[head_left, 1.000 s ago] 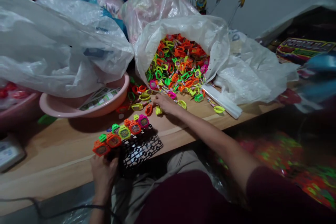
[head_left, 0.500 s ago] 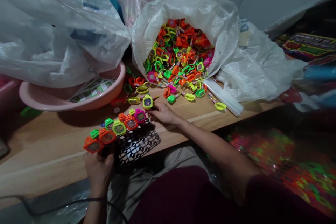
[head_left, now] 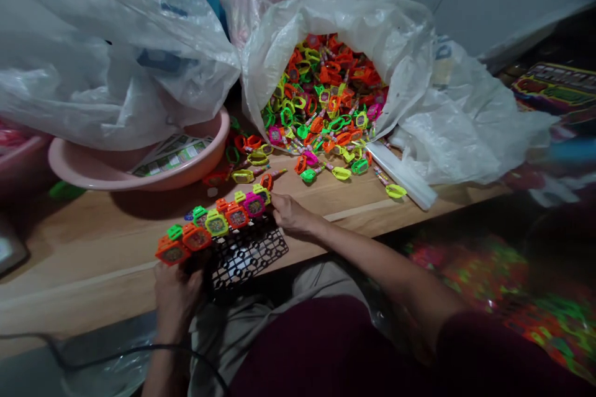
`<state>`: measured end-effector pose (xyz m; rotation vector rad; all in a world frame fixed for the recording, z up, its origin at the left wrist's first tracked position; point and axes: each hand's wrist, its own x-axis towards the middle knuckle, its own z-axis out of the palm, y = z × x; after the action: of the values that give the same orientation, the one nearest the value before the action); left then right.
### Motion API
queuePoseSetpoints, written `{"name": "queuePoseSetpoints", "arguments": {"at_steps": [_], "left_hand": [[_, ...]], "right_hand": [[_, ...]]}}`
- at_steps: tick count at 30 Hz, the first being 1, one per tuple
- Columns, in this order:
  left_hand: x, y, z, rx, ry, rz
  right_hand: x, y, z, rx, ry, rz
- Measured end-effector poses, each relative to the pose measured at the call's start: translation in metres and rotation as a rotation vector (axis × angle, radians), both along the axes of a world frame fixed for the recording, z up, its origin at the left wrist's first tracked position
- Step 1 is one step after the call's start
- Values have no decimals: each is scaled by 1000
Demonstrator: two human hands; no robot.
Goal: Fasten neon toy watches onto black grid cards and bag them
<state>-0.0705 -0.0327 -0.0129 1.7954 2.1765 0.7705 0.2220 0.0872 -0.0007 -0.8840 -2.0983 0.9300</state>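
Observation:
Several bright toy watches stand in a slanted row along a black plastic grid rack (head_left: 249, 257) at the table's front edge. At the row's left end, by an orange toy watch (head_left: 172, 250), my left hand (head_left: 177, 291) is closed on the rack; part of its grip is hidden. My right hand (head_left: 293, 215) pinches a yellow toy watch (head_left: 264, 193) at the right end, just beside a magenta toy watch (head_left: 254, 205). Its fingertips are partly covered by the watches. A yellow-green toy watch (head_left: 216, 223) sits mid-row.
A clear plastic sack (head_left: 400, 56) spills toy watches (head_left: 326, 105) onto the wooden table (head_left: 93, 242). On the left, a pink basin (head_left: 139, 183) holds printed sheets (head_left: 174, 158). A rolled clear plastic film (head_left: 403, 177) lies at right. A black cable (head_left: 116, 360) crosses near my left forearm.
My right hand has brought the yellow toy watch down to the right end of the row, against the magenta one. My left hand keeps its hold. The view has shifted slightly.

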Motion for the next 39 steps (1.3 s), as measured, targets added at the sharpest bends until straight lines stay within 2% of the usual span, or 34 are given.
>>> {"name": "queuePoseSetpoints", "arguments": {"at_steps": [2,4,6,8,9,11,13,15,17,20,24,27,29,31,36,39], "left_hand": [[0,0,0,-3,23,16],[3,0,0,10,72,35],[8,1,0,49,122,30],[15,4,0,88,160,23],[19,7,0,96,177,23],[27,14,2,90,199,29],[35,19,5,75,188,41],[42,21,8,66,120,47],[46,20,10,68,15,46],[46,16,11,77,-76,57],[41,10,9,79,-101,51],[39,8,9,84,-117,29],[40,7,9,90,-122,24],[41,6,8,93,-123,26],[40,7,4,88,-123,21],[38,8,4,92,-132,4]], "right_hand": [[9,7,11,4,-53,57],[28,20,24,34,-100,43],[55,35,37,105,-171,-106],[84,51,44,166,-319,-328],[98,57,45,175,-408,-418],[119,63,43,168,-539,-502],[130,60,38,162,-549,-470],[131,48,33,172,-460,-399],[121,31,31,139,-306,-339],[87,-3,32,-65,-52,-249],[16,-47,31,-385,167,-37],[-35,-63,26,-496,204,104],[-56,-66,23,-472,179,156],[-65,-65,20,-393,119,171],[-63,-60,16,-175,-8,256],[-69,-59,16,-117,-38,322]]}}
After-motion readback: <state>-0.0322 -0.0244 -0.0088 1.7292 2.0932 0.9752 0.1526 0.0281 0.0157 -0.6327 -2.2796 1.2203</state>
